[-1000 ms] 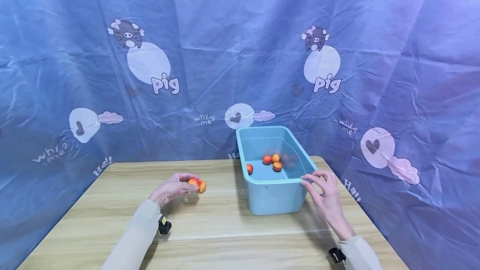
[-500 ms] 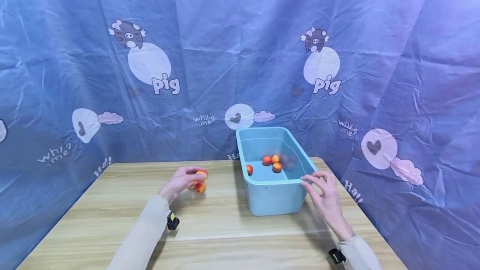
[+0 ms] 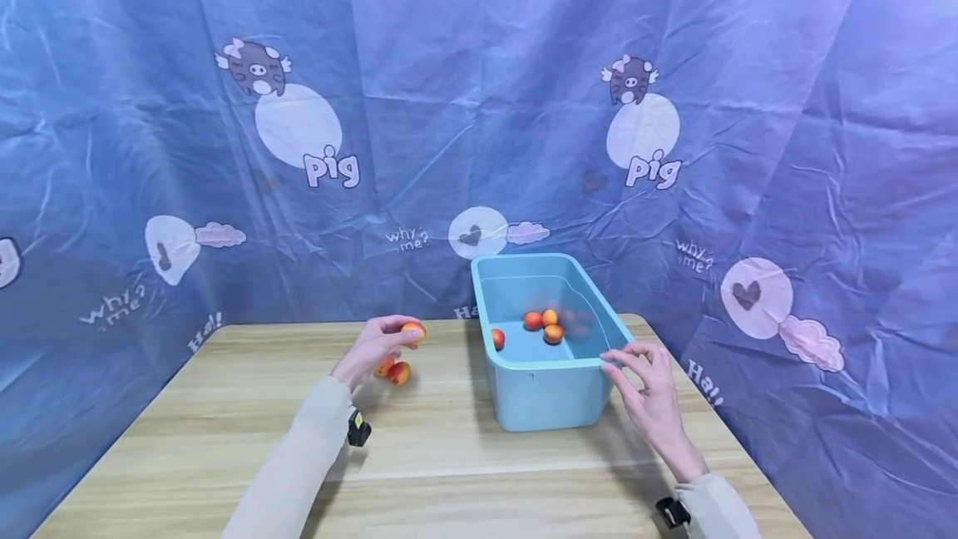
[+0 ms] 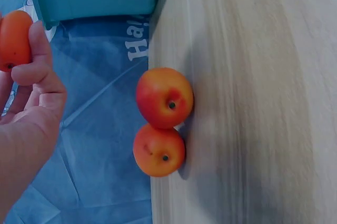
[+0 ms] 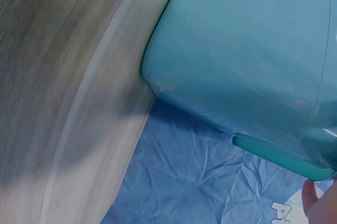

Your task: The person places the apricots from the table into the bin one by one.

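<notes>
My left hand [image 3: 372,349] pinches a small red-orange fruit [image 3: 413,329], apple- or apricot-like, between thumb and fingers, raised above the table. In the left wrist view the held fruit [image 4: 15,40] appears at the left edge. Just below that hand, two similar fruits lie touching on the wood: a larger-looking one [image 4: 165,97] and another [image 4: 159,151], each with a dark stem spot. To the right is a blue plastic tub [image 3: 552,396], whose near right rim corner my right hand [image 3: 653,389] pinches with thumb and fingers. Several such fruits [image 3: 553,334] rest on the tub's floor.
The wooden table [image 3: 441,472] carries the tub near its far right. A blue printed cloth [image 3: 419,131] hangs behind the table and along its sides. A black wrist camera [image 3: 359,428] sits on the left sleeve, another device [image 3: 673,511] on the right.
My left hand has lifted one fruit off the table and moved it up and right, leaving two others lying there. My right hand stays at the tub's rim.
</notes>
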Demonstrator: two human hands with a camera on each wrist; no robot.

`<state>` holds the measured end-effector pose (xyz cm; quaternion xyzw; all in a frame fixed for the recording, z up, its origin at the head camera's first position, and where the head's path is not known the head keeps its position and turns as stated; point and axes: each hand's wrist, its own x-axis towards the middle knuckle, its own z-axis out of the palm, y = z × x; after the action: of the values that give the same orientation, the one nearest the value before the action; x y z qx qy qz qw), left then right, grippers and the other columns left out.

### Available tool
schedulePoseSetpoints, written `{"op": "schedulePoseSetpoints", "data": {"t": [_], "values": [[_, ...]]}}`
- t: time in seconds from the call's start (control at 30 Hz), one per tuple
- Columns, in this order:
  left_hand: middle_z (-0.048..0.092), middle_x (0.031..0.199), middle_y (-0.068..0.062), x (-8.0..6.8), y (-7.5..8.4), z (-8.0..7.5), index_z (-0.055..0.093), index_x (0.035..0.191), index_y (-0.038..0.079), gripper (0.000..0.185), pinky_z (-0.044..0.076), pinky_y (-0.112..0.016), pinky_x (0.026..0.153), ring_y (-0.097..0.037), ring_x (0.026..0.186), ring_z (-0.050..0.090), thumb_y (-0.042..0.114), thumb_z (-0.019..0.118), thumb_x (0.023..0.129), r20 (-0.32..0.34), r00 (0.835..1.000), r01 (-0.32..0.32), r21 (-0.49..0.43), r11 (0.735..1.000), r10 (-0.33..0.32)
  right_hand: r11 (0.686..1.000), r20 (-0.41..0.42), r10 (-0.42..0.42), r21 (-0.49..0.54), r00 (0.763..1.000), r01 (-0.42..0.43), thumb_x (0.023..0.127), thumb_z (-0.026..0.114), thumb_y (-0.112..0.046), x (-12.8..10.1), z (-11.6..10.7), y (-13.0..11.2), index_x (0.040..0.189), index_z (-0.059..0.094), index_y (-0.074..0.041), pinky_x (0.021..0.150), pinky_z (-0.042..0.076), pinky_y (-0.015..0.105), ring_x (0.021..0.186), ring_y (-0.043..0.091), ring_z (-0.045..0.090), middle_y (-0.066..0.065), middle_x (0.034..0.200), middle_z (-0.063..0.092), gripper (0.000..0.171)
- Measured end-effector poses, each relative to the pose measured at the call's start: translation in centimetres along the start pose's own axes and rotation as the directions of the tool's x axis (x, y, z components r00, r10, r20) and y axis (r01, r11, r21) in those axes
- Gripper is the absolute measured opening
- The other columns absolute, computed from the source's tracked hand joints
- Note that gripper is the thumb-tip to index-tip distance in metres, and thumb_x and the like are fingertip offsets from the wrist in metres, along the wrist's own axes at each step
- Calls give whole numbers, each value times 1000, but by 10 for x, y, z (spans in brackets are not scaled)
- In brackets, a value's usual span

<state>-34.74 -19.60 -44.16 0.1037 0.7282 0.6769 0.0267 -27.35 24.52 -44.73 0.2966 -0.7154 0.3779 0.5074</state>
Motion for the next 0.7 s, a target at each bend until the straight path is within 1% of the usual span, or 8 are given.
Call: {"op": "schedulePoseSetpoints", "data": {"t": [0.07,0.17,0.3,0.4,0.53,0.63,0.7], "values": [[71,93,0,2,2,2,66,118,6,38,41,-21,57,-22,82,64,22,77,85,-2,1000,-18,-7,1000,18,1000,1,-1,-2,1000,1,60,79,11,0,0,0,91,76,-5,87,30,23,95,20,45,15,92,58,34],[70,92,1,6,6,5,66,119,7,37,39,-20,55,-19,79,63,21,76,86,4,998,-59,-6,998,59,1000,0,-3,0,1000,3,61,79,10,0,0,-1,91,76,-5,86,31,25,94,22,45,15,92,58,34],[71,88,3,12,16,14,67,119,7,35,39,-19,54,-17,78,63,18,75,87,0,995,-104,2,995,104,1000,-5,-2,4,1000,2,61,79,11,1,-1,-2,91,76,-5,86,31,27,94,22,45,15,92,59,34],[71,87,3,16,23,23,67,119,7,35,41,-18,56,-18,79,64,18,75,87,3,994,-113,2,994,113,1000,-5,3,1,1000,-3,61,79,11,1,-1,-2,91,76,-5,87,31,25,95,20,45,15,92,59,34],[72,92,2,21,30,36,67,120,7,38,44,-20,60,-23,83,66,20,76,86,23,995,-102,2,995,102,1000,-1,7,-5,1000,-7,63,79,9,0,-1,-3,92,77,-6,87,30,23,96,19,46,14,92,59,33],[73,95,1,26,33,43,66,121,7,39,44,-20,59,-26,86,66,19,77,85,23,994,-110,0,994,110,1000,2,4,-4,1000,-4,64,79,8,1,-1,-3,92,77,-6,87,30,22,95,20,46,14,92,59,31],[73,96,0,29,35,47,66,121,6,39,42,-19,57,-25,84,66,17,76,85,17,992,-125,-5,992,125,1000,1,0,-3,1000,0,64,79,7,1,-1,-3,92,77,-6,87,30,22,95,20,46,14,92,59,30]]}}
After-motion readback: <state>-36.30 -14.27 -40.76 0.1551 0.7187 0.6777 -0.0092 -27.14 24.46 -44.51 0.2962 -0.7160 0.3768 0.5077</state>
